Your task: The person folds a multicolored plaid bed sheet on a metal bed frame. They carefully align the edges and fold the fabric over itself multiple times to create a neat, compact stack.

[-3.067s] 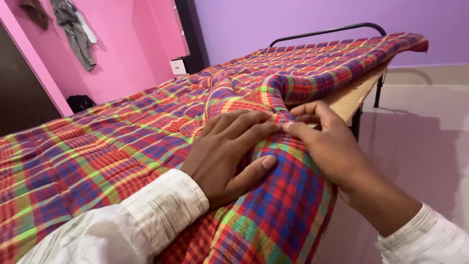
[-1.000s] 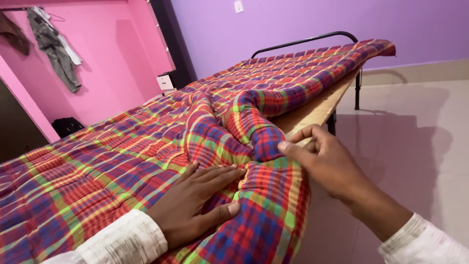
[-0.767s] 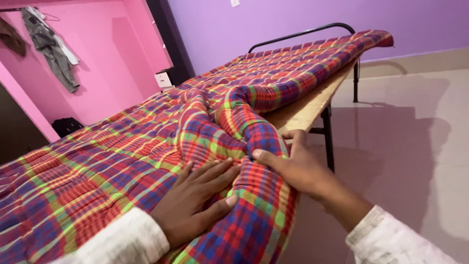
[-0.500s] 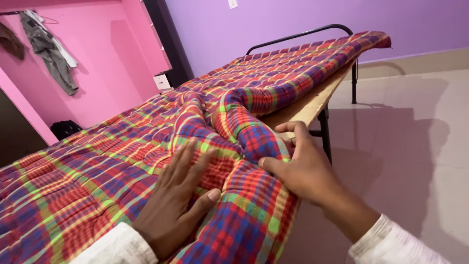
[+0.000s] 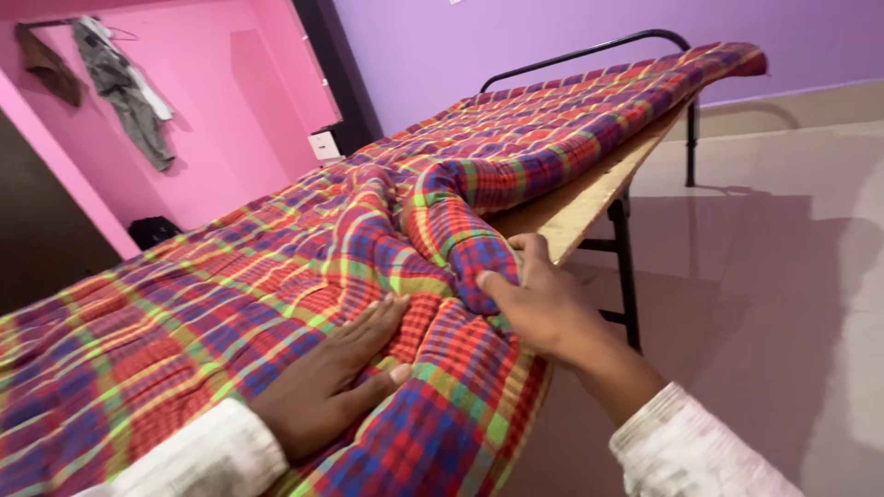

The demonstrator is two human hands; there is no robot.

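Bunched fold of the plaid quilt (image 5: 442, 230) at the bed's (image 5: 589, 198) right edge: right hand (image 5: 539, 308) pinches its near end, left hand (image 5: 331, 387) lies flat, fingers spread, just beside; fold runs away from both.

a: what do you count here?
b: one checked quilt (image 5: 276, 276), spread over one wooden bed board (image 5: 589, 198) on one black metal frame (image 5: 626, 267).
a: hands?
b: two, a left hand (image 5: 327, 387) and a right hand (image 5: 543, 308), each with one pale sleeve.
a: and on the pink wall?
b: two garments (image 5: 124, 87) hanging, one white switch box (image 5: 324, 145), one dark bag (image 5: 152, 230) below.
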